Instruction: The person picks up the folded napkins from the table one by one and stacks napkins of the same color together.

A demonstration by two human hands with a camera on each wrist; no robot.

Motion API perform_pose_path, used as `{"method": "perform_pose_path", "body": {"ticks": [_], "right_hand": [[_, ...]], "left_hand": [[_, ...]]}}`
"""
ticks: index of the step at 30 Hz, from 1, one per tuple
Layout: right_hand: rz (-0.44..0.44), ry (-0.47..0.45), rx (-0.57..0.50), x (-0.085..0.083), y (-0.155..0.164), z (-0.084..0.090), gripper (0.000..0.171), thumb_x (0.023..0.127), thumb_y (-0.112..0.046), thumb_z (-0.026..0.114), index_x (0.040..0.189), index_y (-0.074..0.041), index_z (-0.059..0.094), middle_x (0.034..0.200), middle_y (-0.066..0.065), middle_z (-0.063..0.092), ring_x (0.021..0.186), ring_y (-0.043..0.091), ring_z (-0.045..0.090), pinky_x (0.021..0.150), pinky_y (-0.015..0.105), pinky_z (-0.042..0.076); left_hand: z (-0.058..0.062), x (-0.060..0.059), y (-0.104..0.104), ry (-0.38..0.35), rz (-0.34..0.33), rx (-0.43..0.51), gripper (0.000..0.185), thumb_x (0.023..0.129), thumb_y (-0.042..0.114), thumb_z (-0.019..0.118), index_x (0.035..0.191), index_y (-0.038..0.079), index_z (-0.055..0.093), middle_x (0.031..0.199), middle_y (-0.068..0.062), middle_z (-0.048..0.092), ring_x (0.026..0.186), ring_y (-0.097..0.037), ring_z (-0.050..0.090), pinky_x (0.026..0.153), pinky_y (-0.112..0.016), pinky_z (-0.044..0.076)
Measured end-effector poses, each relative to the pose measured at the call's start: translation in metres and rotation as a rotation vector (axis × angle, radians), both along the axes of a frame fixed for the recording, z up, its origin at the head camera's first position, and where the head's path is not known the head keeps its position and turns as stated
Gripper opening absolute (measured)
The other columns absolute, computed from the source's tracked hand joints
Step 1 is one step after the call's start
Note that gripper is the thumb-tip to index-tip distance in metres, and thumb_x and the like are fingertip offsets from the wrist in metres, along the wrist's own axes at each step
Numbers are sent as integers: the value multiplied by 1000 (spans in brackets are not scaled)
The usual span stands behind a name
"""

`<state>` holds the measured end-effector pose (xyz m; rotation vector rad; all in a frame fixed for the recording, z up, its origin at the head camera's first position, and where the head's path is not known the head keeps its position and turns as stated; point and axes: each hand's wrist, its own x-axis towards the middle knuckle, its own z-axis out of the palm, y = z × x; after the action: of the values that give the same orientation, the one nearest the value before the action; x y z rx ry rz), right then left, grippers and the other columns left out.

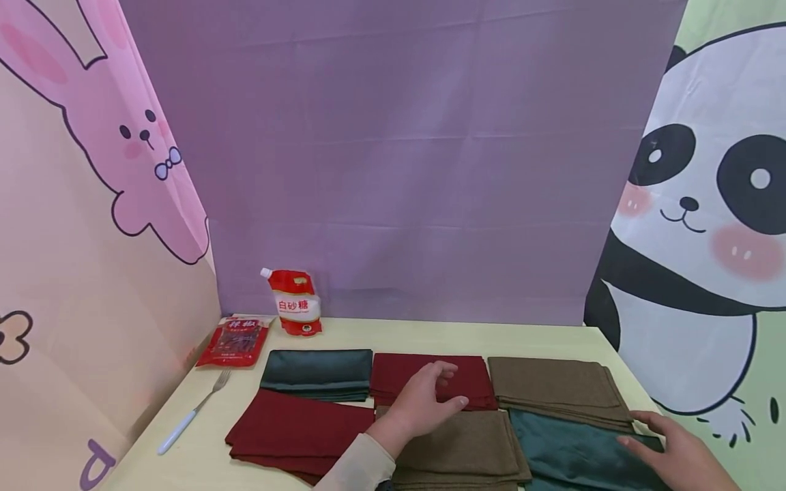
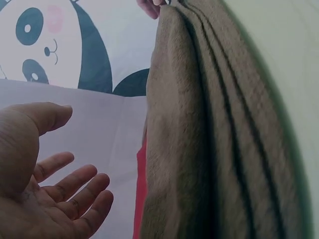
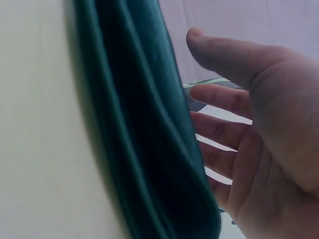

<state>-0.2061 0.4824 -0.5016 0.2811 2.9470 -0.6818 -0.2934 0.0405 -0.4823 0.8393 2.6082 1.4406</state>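
Note:
Six folded cloths lie in two rows on the pale table (image 1: 202,450). The back row has a dark green cloth (image 1: 316,372), a red cloth (image 1: 402,375) and a brown cloth (image 1: 555,389). In front lie a red cloth (image 1: 295,429), a brown cloth (image 1: 460,450) (image 2: 199,149) and a green cloth (image 1: 577,453) (image 3: 144,134). My left hand (image 1: 424,402) (image 2: 55,194) is open with the palm down. It hovers over the seam between the front brown cloth and the back red cloth. My right hand (image 1: 666,447) (image 3: 249,144) is open just above the right edge of the front green cloth.
A red-and-white sugar pouch (image 1: 297,303) stands at the back left, with a flat red snack packet (image 1: 236,341) beside it. A white-handled fork (image 1: 190,412) lies near the left edge. Cartoon backdrop panels close off the left, back and right sides.

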Motion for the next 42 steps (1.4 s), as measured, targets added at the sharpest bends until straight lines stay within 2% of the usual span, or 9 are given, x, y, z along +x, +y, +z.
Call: {"method": "perform_pose_path", "body": {"ticks": [6,12,20,28,37,42], "right_hand": [[-1,-40,-13,-1,5,-5,108,81,-70,77,137,18,48,131,47,49,117,66,49,86,68,52],[6,-46,2,0,8,-9,103,80,-65,81,134,19,51,124,44,56,111,62,55,84,63,55],[0,-43,-28,-1,11,-8,77,88,-36,85,132,19,53,122,40,60,111,57,59,85,61,56],[-17,-64,-102,3,13,-8,58,91,-9,75,135,20,50,126,43,57,112,57,59,85,61,56],[-5,-61,-109,4,14,-4,56,89,-4,73,135,20,51,126,42,59,115,57,58,87,62,55],[-8,-69,-103,3,13,-3,56,89,-5,75,134,19,52,126,42,58,113,56,59,86,62,55]], "left_hand": [[-6,1,9,-22,-8,7,54,95,35,80,142,24,57,136,2,61,122,-15,60,97,-35,54],[-8,5,18,-48,-41,-3,50,95,32,80,140,21,59,135,2,61,119,-13,60,95,-32,54],[-12,7,34,-55,-75,-28,49,96,33,79,139,19,60,130,5,62,116,-9,60,94,-30,53],[-12,12,50,-39,-105,-69,43,96,32,79,134,21,63,123,8,64,113,-6,61,93,-27,53],[-13,14,60,-41,-100,-101,41,95,33,80,132,24,65,120,12,65,112,-5,61,94,-26,52],[-14,14,65,-9,-93,-154,41,95,36,80,132,27,66,119,15,66,111,-2,60,101,-33,48]]}}
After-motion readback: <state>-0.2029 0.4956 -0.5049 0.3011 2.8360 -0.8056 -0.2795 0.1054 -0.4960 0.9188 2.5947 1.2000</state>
